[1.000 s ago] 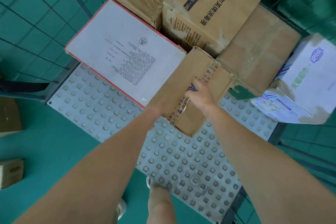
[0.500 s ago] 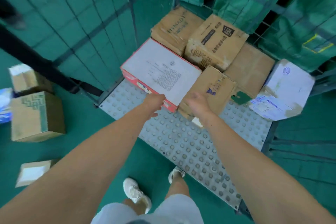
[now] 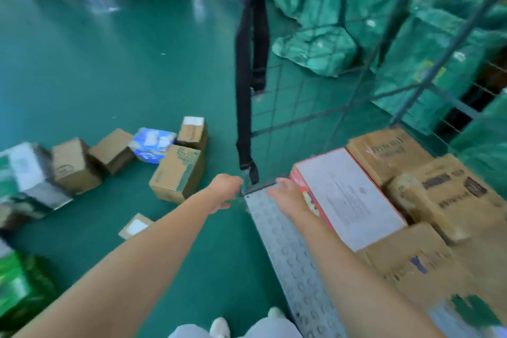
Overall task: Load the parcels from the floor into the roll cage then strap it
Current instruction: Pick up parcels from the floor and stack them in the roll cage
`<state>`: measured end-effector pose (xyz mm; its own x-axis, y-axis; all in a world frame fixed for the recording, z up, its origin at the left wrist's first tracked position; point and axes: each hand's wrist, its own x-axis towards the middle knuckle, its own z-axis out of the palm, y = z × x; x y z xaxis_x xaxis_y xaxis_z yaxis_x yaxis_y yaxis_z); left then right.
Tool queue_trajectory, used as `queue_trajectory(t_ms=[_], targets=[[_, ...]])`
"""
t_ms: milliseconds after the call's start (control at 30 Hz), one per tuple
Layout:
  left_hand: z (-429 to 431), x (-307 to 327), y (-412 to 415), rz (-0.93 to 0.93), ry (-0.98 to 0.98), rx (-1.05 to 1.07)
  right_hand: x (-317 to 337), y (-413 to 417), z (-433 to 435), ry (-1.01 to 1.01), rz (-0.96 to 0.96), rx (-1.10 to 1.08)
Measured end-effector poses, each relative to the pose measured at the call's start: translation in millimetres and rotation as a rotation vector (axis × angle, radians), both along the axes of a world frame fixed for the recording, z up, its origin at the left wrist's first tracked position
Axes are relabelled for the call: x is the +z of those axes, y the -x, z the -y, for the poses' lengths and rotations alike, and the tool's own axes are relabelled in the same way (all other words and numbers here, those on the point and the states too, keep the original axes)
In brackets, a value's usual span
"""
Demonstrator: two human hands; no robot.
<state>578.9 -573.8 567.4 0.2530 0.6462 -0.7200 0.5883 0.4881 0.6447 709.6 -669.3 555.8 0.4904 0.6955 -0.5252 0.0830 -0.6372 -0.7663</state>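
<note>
Down at the near-left corner of the roll cage (image 3: 282, 255), the right hand (image 3: 288, 196) spreads loose fingers, holding nothing, beside a red-edged white parcel (image 3: 348, 200) loaded inside. The left hand (image 3: 225, 192) curls by the buckle (image 3: 248, 170) of the hanging black strap (image 3: 242, 90); blur hides whether it grips anything. Other parcels (image 3: 178, 173) lie on the floor (image 3: 109, 77), farther left.

Frame blurred. Left hand (image 3: 225, 191) and right hand (image 3: 286, 195) at front-left corner of roll cage (image 3: 301, 107), near buckle end of black strap (image 3: 242, 90) hanging down corner post. Left fingers curled, grasp unclear; right fingers loosely extended over studded base (image 3: 288, 255). White red-edged box (image 3: 348, 197) and brown cartons (image 3: 389, 153) inside cage. Parcels (image 3: 178, 175) scattered on green floor (image 3: 109, 77) at left.
</note>
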Motion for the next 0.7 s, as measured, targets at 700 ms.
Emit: queue_trajectory(t_ms=[700], targets=[[-2, 56, 251, -0.041, -0.276, 0.931, 52, 203, -161, -0.101, -0.037, 0.878]])
